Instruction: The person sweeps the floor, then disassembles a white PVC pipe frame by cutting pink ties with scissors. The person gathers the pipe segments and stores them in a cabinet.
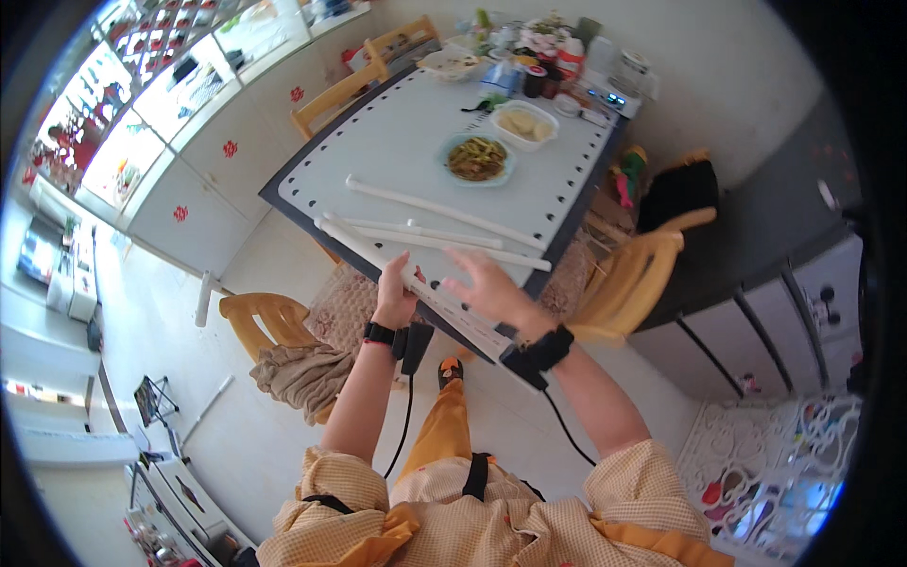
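Note:
My left hand (397, 295) is closed around a long white tube (364, 248) at the near edge of the table. One end of the tube lies over the tabletop. The other slants down to the right, in front of the edge, and passes behind my right wrist. Just right of my left hand, my right hand (489, 288) hovers with its fingers apart and slightly blurred, holding nothing. More white tubes lie on the table beyond my hands: a long one (444, 212) farther back, and others (430, 232) close by, one crossing beneath. Each wrist wears a black strap with a cable.
The table (378, 151) bears a dish of cooked food (475, 159), a white container (525, 124), and many jars and bottles at its far end. Wooden chairs (628, 283) stand around it, one with a brown cloth (307, 376). A dark counter (756, 236) runs along the right.

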Demonstrator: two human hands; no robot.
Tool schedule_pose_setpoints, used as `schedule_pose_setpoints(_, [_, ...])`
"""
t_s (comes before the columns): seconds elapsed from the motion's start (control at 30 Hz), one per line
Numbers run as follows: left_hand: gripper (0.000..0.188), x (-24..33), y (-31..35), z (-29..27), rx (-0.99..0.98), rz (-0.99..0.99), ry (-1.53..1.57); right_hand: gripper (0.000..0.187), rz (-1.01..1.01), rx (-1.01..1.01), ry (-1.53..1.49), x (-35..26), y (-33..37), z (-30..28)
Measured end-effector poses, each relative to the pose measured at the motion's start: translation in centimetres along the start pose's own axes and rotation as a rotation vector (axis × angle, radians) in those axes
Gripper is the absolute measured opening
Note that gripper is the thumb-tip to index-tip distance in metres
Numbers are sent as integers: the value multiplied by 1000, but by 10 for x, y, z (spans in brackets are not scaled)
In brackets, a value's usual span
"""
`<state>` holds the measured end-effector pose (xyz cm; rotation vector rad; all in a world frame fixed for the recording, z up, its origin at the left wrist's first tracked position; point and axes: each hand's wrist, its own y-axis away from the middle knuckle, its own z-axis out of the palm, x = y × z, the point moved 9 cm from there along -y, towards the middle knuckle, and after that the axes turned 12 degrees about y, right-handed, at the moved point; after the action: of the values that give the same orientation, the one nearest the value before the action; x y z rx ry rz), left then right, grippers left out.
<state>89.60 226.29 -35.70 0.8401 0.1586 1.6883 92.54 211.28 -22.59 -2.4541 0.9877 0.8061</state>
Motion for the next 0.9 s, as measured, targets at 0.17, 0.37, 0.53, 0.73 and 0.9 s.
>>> schedule_pose_setpoints(0.17, [32, -8, -106, -69, 331, -74, 247, 77, 193, -138, 311, 117, -137, 41])
schedule_pose_setpoints(0.37, [21, -4, -129, -69, 287, 5, 215, 99, 140, -440, 253, 148, -199, 130])
schedule_pose_setpoints(0.53, [38, 11, -128, -48, 347, 30, 203, 106, 67, -595, 67, 108, -190, 149])
schedule_pose_setpoints(0.73, [53, 20, -118, -27, 181, -10, 203, 106, 58, -766, 102, 92, -186, 157])
schedule_pose_setpoints(0.9, [39, 40, -95, -5, 114, 125, 37, 98, -34, -462, 44, 43, -161, 128])
